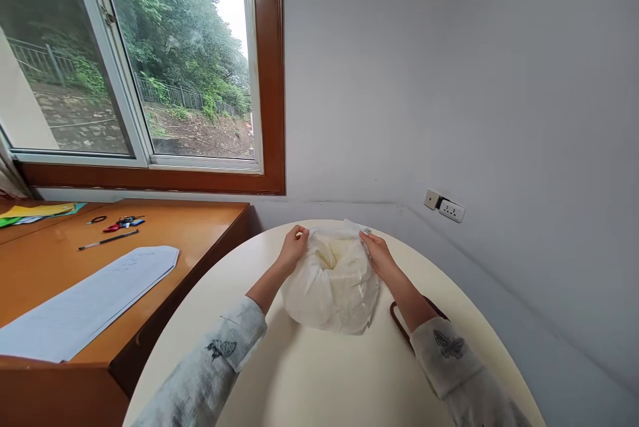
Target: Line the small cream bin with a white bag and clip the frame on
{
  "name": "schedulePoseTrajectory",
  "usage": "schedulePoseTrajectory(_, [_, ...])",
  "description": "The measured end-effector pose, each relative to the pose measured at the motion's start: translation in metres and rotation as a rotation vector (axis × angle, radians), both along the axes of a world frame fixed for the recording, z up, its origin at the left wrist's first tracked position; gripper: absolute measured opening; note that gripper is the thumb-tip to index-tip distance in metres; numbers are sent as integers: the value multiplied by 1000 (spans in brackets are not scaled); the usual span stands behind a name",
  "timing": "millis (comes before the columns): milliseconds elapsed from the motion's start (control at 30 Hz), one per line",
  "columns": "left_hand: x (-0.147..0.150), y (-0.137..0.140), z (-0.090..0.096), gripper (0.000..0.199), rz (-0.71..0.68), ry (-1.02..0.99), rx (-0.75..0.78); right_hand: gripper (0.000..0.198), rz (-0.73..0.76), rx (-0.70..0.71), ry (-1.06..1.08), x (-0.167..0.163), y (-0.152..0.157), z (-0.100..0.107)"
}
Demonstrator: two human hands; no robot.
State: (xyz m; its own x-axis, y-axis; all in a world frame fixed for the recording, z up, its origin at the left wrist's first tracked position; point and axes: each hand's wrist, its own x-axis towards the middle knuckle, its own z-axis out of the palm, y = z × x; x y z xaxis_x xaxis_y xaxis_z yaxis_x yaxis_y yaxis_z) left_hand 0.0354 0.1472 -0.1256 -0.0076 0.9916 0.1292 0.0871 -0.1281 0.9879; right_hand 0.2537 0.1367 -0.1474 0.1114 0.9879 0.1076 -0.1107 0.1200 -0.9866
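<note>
A white, thin, crumpled bag (327,297) stands puffed out on the round table, its gathered top sunk into a hollow with a yellowish tint. My left hand (294,245) has its fingers closed on the upper left edge of the bag. At the upper right edge, my right hand (377,252) pinches the bag between thumb and fingers. The material is spread between both hands. Whatever the bag contains is hidden. Partly under my right forearm lies a dark brown loop (399,324), its kind unclear.
The round cream table (319,380) stands against the grey wall. To the left, a wooden desk (210,214) holds a stack of white paper (100,300), a pen (108,240), small coloured items (124,223) and coloured sheets (40,211). A wall socket (452,210) is at right.
</note>
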Motion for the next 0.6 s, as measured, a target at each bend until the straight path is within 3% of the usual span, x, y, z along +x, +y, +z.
schedulePoseTrajectory(233, [1,6,-21,30,-95,-61,-218,36,114,-135,70,-11,4,-20])
schedulePoseTrajectory(400, [0,-10,-40,28,-214,-22,-303,47,152,-244,70,-11,-21,-40])
schedulePoseTrajectory(600, [-11,-29,-53,27,-220,135,-278,48,24,-102,-107,2,-57,-61])
